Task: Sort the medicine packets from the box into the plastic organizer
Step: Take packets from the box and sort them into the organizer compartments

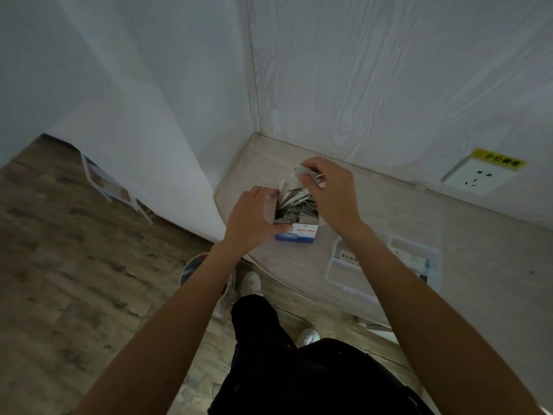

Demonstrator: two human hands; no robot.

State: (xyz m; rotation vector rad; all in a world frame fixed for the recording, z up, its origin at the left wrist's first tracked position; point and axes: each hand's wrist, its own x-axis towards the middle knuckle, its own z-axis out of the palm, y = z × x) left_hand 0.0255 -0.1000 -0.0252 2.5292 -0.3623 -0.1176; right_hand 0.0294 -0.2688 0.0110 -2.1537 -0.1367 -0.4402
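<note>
While my left hand grips the small blue-and-white cardboard box on the pale wood surface, my right hand's fingers pinch 1 silvery packet; lift straight, then cross to the clear plastic organizer.

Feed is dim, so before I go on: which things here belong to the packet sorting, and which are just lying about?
Job:
box, held by left hand
packets inside it
one packet pinched by right hand
plastic organizer

Lying about:
wall socket
yellow label
white frame on the floor
</note>
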